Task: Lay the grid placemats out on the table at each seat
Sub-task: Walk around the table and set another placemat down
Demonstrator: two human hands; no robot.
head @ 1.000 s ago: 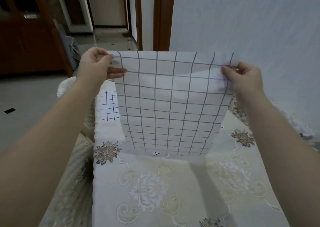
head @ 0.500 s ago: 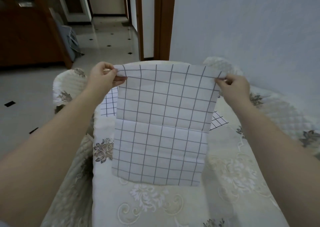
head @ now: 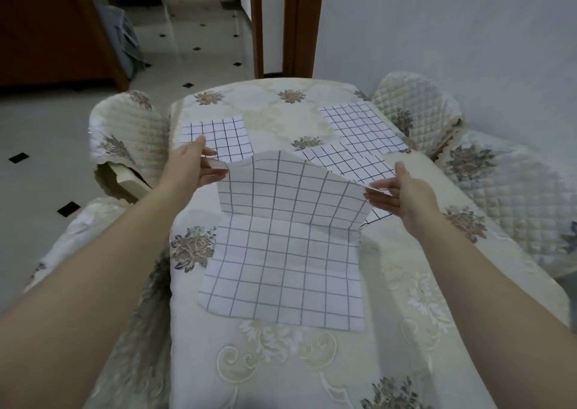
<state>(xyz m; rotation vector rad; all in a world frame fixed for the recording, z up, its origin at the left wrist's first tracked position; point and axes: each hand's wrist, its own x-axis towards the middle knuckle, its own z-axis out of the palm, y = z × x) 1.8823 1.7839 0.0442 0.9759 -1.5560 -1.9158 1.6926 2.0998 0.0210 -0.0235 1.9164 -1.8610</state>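
Observation:
A white grid placemat (head: 281, 271) lies in front of me on the table (head: 281, 371), which is covered by a cream floral cloth. Its near half is flat on the cloth. Its far half still stands up from a crease. My left hand (head: 193, 168) is at the raised far-left corner, with straight fingers touching it and the thumb lifted away. My right hand (head: 402, 193) is at the far-right corner, its fingers also straight. Three more grid placemats lie further along: far left (head: 218, 140), far right (head: 362, 127) and mid right (head: 346, 165), the last partly behind the raised mat.
Chairs with quilted covers stand around the table: one at the far left (head: 125, 136), one at the far right (head: 415, 108), one at the right side (head: 512, 196). A white wall runs along the right. Tiled floor and a doorway lie beyond.
The placemat came down from hanging in the air. Its near half now rests on the table. Both hands moved lower, and their pinching fingers have straightened at the corners.

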